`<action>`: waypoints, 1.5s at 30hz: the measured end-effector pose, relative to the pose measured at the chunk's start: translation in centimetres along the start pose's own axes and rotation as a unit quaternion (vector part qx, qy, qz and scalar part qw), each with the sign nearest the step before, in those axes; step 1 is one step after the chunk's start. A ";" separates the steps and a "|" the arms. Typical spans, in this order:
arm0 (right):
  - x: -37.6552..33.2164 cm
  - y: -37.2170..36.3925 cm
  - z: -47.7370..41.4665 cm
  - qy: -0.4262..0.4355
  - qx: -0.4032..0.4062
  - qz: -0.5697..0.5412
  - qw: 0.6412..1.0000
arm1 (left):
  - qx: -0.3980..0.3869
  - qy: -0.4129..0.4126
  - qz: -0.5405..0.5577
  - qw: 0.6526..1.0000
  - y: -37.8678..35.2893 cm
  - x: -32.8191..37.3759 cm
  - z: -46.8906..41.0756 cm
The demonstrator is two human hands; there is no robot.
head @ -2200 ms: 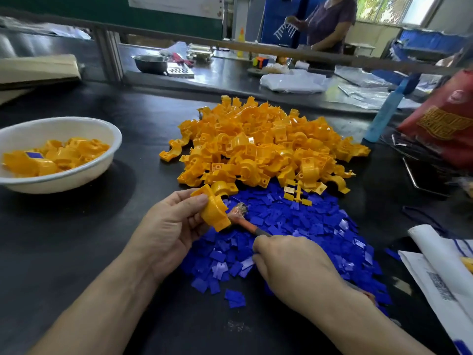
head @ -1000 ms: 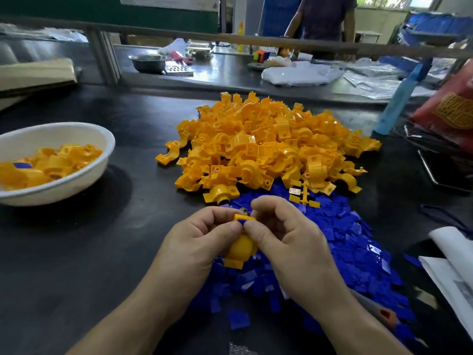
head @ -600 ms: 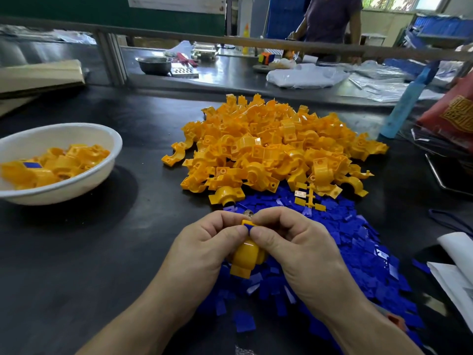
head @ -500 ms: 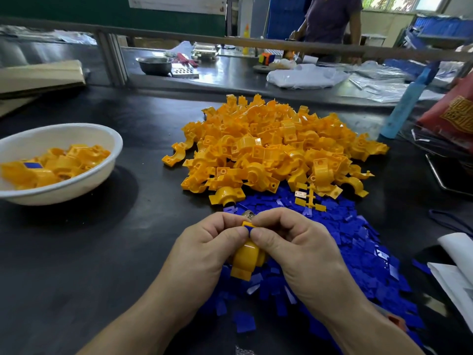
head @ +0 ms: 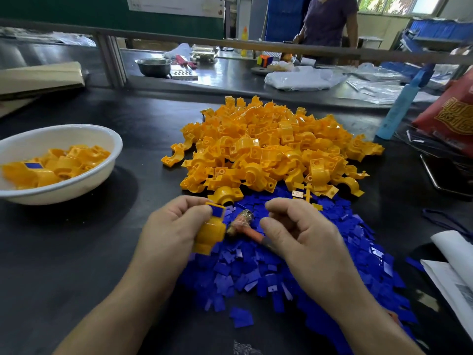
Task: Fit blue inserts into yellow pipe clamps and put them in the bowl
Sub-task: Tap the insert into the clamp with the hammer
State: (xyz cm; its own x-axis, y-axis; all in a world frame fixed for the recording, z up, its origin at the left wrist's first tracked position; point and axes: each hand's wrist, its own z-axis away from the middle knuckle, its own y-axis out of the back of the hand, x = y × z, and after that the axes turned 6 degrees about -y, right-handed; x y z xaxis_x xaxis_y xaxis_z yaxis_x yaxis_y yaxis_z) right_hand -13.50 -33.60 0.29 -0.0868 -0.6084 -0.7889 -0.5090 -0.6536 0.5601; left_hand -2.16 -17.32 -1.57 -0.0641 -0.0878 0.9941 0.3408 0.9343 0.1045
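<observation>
at nine o'clock of the curled, empty right grip [head: 302,234], left grip [head: 174,226] clasps a clamp [head: 208,233]; its insert [head: 217,210], if unseated, could drop.

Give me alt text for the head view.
The left hand holds a yellow pipe clamp with a blue insert fitted, the right hand a small hammer, above a blue insert pile. Behind lie heaped yellow clamps; a white bowl sits left.

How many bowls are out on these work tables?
2. A white bowl sits at the left of the near table, holding yellow clamps. A metal bowl stands on the far table. More may be hidden behind clutter.
</observation>
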 end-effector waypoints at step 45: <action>-1.8 -0.2 2.8 0.012 -0.106 0.182 0.978 | 0.064 -0.145 -0.549 0.821 3.5 -4.1 -0.4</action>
State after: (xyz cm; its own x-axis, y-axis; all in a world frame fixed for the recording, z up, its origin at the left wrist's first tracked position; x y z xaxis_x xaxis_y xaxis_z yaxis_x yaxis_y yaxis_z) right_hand -15.60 -31.08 0.92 -0.2074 -0.8264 -0.5235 -0.2594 -0.4695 0.8440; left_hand -0.35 -13.79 -5.25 -0.4932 -0.8324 0.2526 -0.1715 0.3777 0.9099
